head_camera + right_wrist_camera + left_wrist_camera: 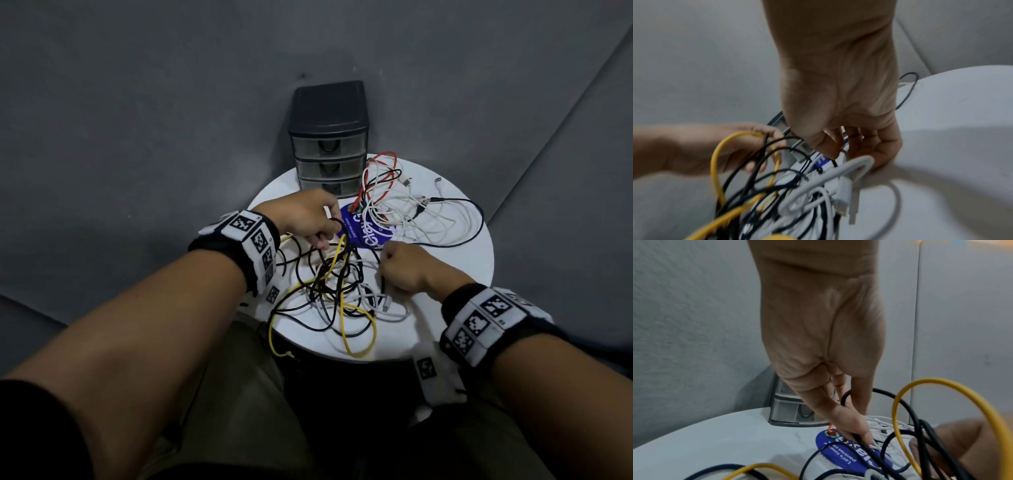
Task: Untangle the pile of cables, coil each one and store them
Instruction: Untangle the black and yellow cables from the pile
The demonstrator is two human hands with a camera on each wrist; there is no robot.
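A tangle of black, yellow and white cables point(335, 287) lies on the near half of a round white table point(455, 274). My left hand point(323, 240) grips black cable strands at the tangle's far left, lifting them with a yellow cable point(941, 381) looped beside. In the left wrist view my left hand point(855, 430) pinches a black cable point(908, 407). My right hand point(385, 262) is fisted on a black cable point(382, 286) at the tangle's right. In the right wrist view my right hand point(838, 152) pinches it above thick white cables point(838, 172).
A dark three-drawer unit point(329, 137) stands at the table's back edge, drawers closed. A second heap of red, white and black cables point(387, 202) lies at the back right. A blue sticker point(368, 229) marks the table's middle. My legs are below the near edge.
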